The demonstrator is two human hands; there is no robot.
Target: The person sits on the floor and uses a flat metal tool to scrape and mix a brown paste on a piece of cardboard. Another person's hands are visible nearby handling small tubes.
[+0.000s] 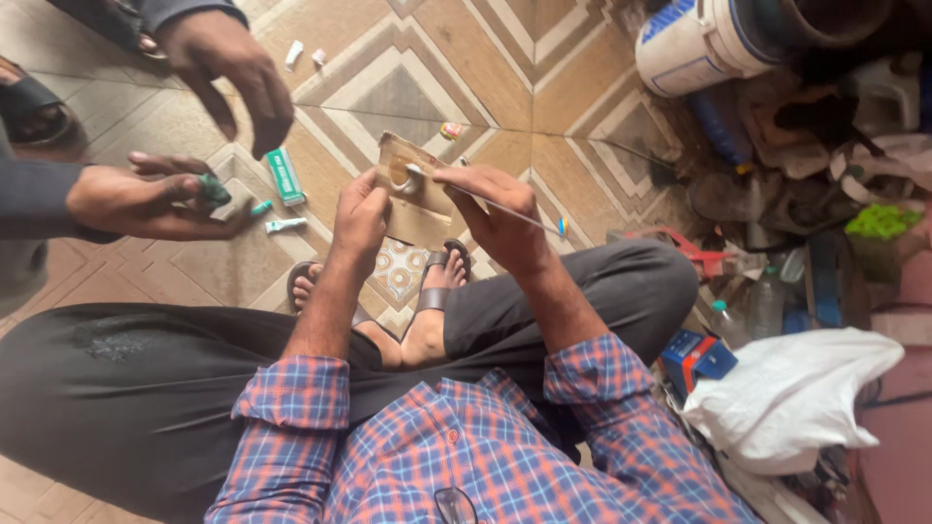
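My left hand (pixel 361 218) grips the left edge of a small brown cardboard piece (pixel 413 199) held above my sandalled feet. A blob of white paste (pixel 410 180) lies on the card. My right hand (pixel 500 218) pinches a thin metal rod (pixel 519 215) with a blue tip, its other end in the paste. To the left, another person's two hands (pixel 160 199) are close by, the lower one holding a small dark green object (pixel 212 189).
A green box (pixel 285 177) and two small tubes (pixel 284 224) lie on the patterned tile floor. A white bucket (pixel 701 44), bottles, a white plastic bag (pixel 791 393) and cluttered tools fill the right side.
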